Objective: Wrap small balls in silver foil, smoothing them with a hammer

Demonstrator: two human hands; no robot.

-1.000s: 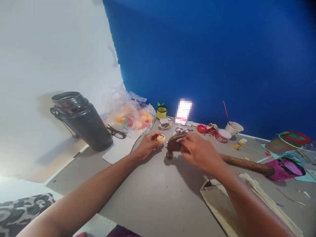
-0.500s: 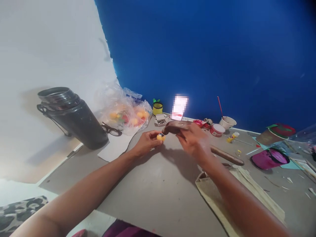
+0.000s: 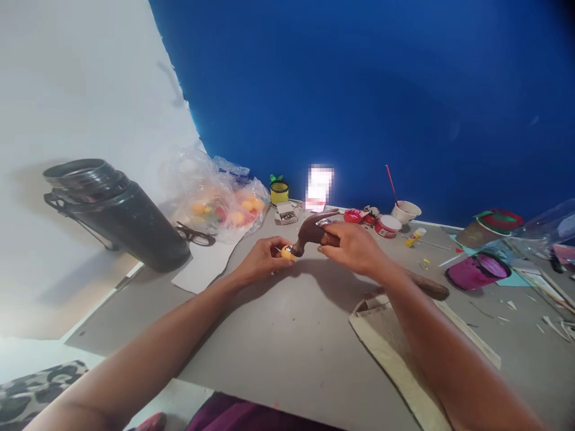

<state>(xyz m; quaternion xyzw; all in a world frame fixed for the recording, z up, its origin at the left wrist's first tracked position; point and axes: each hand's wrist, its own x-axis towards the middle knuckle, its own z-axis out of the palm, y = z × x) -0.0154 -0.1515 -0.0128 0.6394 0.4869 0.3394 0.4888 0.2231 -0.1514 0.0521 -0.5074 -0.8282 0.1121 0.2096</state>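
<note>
Head view: right hand [image 3: 358,249] partly hides hammer [image 3: 308,230] apparently touching ball [image 3: 286,253].

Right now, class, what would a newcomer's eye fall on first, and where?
The vivid blue wall fills much of the background. In front of it, over the grey table, the right hand holds a hammer, its head against or very near a small yellow ball in the left hand. A large dark flask stands far left.
</note>
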